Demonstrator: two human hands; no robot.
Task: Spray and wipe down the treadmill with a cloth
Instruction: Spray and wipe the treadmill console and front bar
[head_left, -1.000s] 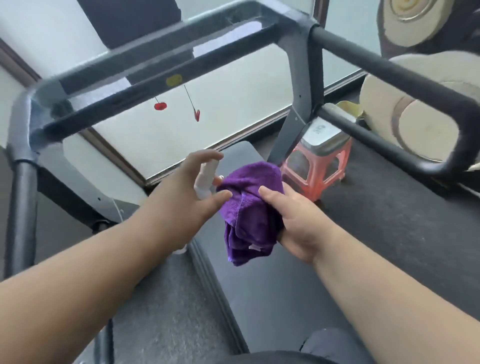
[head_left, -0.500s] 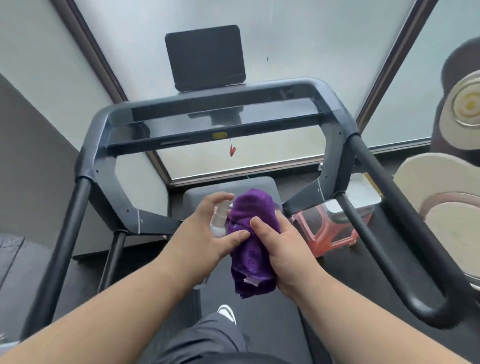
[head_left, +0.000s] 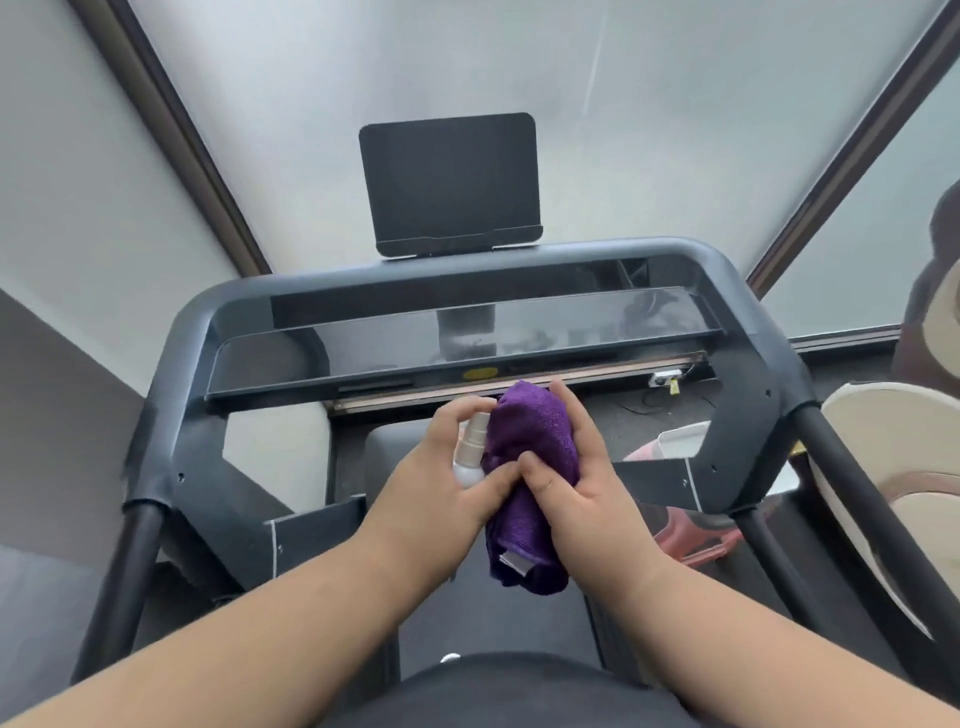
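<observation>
I stand on a dark grey treadmill (head_left: 197, 332). Its glossy console panel (head_left: 395, 338) lies just ahead of my hands, and a dark tablet-like screen (head_left: 449, 182) stands above it. My left hand (head_left: 431, 488) grips a small white spray bottle (head_left: 470, 449), nozzle close against the cloth. My right hand (head_left: 576, 488) holds a bunched purple cloth (head_left: 530, 441) upright, fingers wrapped around it. The two hands touch at the thumbs, over the belt (head_left: 498, 618).
Black side handrails (head_left: 878, 504) run back on both sides of me. A red plastic stool (head_left: 696, 530) with a white top stands right of the treadmill, and a cream and brown chair (head_left: 893, 457) beyond it. Frosted glass panels fill the wall ahead.
My view has swung up from the treadmill's right side to its console. My hands have come closer together, with the bottle now against the cloth.
</observation>
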